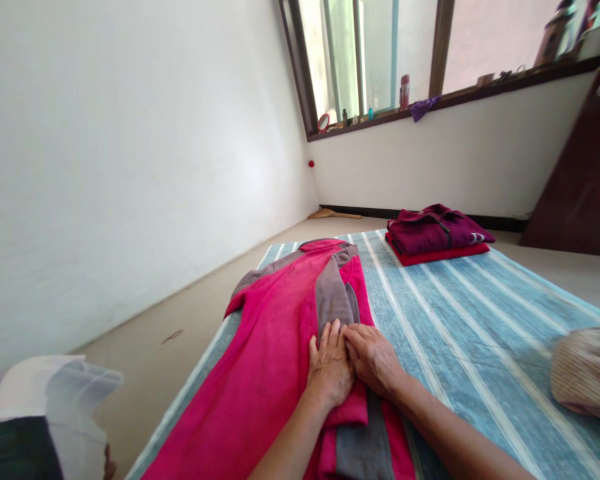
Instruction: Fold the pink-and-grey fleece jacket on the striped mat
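Note:
A bright pink jacket with grey panels lies spread on a blue striped sheet. Its right sleeve, pink and grey, is folded inward over the body. My left hand rests flat on that sleeve, fingers stretched toward the collar. Right beside it, touching, my right hand presses on the sleeve's edge with fingers bent together; whether cloth is pinched beneath them is hidden. The jacket's other sleeve hangs toward the sheet's left edge.
Folded purple and red clothes are stacked at the sheet's far end. A beige ribbed cloth bundle sits at right. White and dark bags stand lower left. A broom lies by the wall; bottles line the windowsill.

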{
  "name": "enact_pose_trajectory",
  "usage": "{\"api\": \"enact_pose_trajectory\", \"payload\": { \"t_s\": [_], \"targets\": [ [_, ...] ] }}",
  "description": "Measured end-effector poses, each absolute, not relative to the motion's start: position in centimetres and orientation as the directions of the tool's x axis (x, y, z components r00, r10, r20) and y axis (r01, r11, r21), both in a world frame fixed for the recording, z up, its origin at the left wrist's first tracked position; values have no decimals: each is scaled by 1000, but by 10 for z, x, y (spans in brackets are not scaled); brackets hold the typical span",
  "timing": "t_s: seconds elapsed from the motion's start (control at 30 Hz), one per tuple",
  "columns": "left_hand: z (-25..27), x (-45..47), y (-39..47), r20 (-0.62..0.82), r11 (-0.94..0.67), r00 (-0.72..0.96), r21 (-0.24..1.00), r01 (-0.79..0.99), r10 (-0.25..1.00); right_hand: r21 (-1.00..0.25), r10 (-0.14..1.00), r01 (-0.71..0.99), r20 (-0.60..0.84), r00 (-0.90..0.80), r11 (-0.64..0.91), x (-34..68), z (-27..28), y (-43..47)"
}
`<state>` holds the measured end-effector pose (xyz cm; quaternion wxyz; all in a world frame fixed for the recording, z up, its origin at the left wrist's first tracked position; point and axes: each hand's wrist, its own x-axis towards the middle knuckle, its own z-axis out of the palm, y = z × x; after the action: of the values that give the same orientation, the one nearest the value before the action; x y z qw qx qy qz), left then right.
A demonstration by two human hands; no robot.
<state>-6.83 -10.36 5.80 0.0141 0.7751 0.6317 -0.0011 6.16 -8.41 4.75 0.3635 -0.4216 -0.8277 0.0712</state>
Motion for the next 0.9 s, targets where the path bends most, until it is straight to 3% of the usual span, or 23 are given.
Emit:
{"api": "enact_pose_trajectory", "payload": {
  "t_s": [0.9],
  "targets": [
    [59,-68,-103,-23,-199,199,15,980,980,-437,742,630,564,-363,641,62,47,-84]
  ]
}}
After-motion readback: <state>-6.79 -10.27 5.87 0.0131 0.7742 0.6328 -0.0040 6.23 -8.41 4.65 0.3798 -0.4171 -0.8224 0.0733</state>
